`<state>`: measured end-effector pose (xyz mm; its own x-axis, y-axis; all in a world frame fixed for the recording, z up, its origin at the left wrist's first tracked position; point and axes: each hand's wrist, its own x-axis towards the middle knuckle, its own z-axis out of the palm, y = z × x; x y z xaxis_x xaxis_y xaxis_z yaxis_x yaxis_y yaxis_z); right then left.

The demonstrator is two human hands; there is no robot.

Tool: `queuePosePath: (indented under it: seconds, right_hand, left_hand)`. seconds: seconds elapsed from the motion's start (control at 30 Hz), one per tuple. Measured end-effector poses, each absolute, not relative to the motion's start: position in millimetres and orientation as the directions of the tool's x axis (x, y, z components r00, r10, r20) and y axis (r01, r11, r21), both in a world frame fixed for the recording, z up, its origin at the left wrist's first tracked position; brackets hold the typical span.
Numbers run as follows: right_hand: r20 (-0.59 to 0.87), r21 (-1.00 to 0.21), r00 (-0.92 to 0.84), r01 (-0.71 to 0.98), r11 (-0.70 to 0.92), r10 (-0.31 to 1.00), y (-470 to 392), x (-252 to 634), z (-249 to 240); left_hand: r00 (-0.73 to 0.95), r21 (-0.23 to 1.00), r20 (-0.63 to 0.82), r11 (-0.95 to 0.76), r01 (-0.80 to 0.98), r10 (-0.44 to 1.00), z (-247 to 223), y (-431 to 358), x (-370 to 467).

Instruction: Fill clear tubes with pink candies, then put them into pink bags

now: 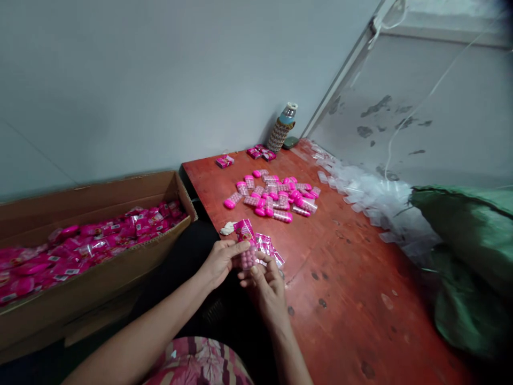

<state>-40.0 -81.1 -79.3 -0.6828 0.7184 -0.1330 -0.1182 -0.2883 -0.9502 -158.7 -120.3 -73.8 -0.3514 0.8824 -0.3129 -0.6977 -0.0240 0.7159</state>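
Between my two hands is a small clear container of pink balls (248, 259), with a pink printed wrapper (244, 229) at its upper end. My left hand (219, 262) pinches it from the left, thumb laid across the front. From the other side my right hand (269, 278) grips its lower part with thumb and fingers. Several flat printed wrappers (264, 243) lie on the table just behind my right fingers. A crumpled white lump (228, 229) sits at the table edge close to my left hand. Farther back is a loose pile of pink-capped containers (280, 195).
A cardboard box (186, 195) full of pink wrapped packs (100, 235) stands at the left. On the red table (340, 299), small pink boxes (262, 152) and a bottle in a knitted cover (281, 131) are at the back. Clear plastic sleeves (360, 192) and a green sack (465, 256) line the right.
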Motion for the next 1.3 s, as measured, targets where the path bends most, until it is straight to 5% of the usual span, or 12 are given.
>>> queuePosePath:
  seconds: [0.3,0.53,0.6,0.7,0.87,1.03,1.3]
  right_hand:
    - [-0.156,-0.917,-0.647,-0.187,-0.353,0.747,-74,-57,-83]
    - [-0.094,-0.994,-0.477,0.092,-0.056,0.874,-47,-19,-69]
    - [-0.023,-0.931,-0.399,0.342,0.126,0.917,-30,-4,-72]
    - [0.099,-0.680,-0.414,0.636,0.366,0.905,-10,7,-85]
    - [0.191,-0.450,-0.535,0.697,0.558,0.823,-6,3,-101]
    - [0.201,-0.464,-0.538,0.684,0.563,0.819,-10,1,-102]
    - [0.102,-0.692,-0.434,0.616,0.377,0.895,-3,7,-95]
  left_hand:
    - [-0.313,0.697,-0.289,-0.025,-0.717,0.905,-64,-135,-151]
    - [-0.775,0.717,-0.224,-0.439,-0.541,0.590,-44,-158,-208]
    - [-0.780,0.761,-0.212,-0.401,-0.509,0.589,-44,-155,-206]
    - [-0.682,0.820,-0.226,-0.242,-0.519,0.696,-54,-143,-180]
    - [-0.513,0.870,-0.298,0.007,-0.493,0.805,-76,-128,-144]
    - [-0.527,0.940,-0.236,0.054,-0.337,0.817,-88,-124,-146]
    - [-0.514,0.968,-0.212,0.108,-0.226,0.831,-99,-109,-140]
